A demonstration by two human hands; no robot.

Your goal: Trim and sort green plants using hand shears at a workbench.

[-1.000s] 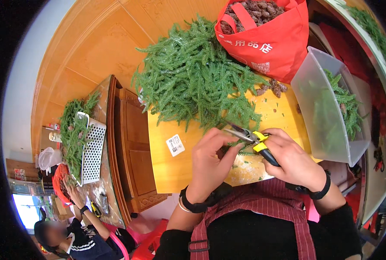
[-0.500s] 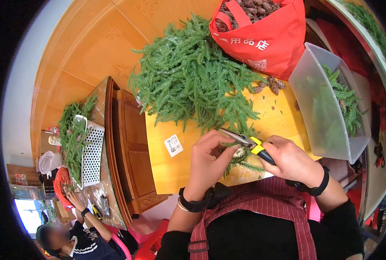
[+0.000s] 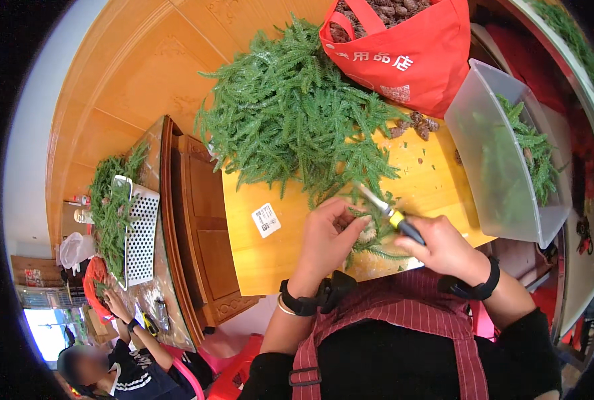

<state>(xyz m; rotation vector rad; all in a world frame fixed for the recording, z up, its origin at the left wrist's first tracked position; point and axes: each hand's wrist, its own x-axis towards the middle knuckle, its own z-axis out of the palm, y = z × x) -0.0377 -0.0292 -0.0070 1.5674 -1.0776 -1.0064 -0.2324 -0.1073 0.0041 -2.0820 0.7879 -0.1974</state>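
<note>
My left hand (image 3: 330, 232) is closed, thumb and fingers pinching a green artificial pine sprig (image 3: 381, 230) low over the table's near side. A pale brownish piece shows among its needles by the thumb. In my right hand (image 3: 443, 245) I grip long-nose pliers (image 3: 403, 225) with yellow and black handles. Their metal jaws point up and left, just above the sprig and apart from my left fingers. Beyond my hands lies a big heap of green pine sprigs (image 3: 297, 113). Several brown pine cones (image 3: 418, 127) rest right of the heap.
A red bag (image 3: 397, 60) full of pine cones stands at the back right. Beside it is a clear plastic bin (image 3: 493, 167) holding sprigs. A white label (image 3: 266, 220) lies on the yellow table (image 3: 250, 257). At far left, a co-worker (image 3: 143, 360) reaches toward a red bag (image 3: 95, 283) near a white basket (image 3: 142, 233).
The pliers have lifted away from my left fingers and swung more upright, moving slightly right. My left hand keeps its pinch on the sprig.
</note>
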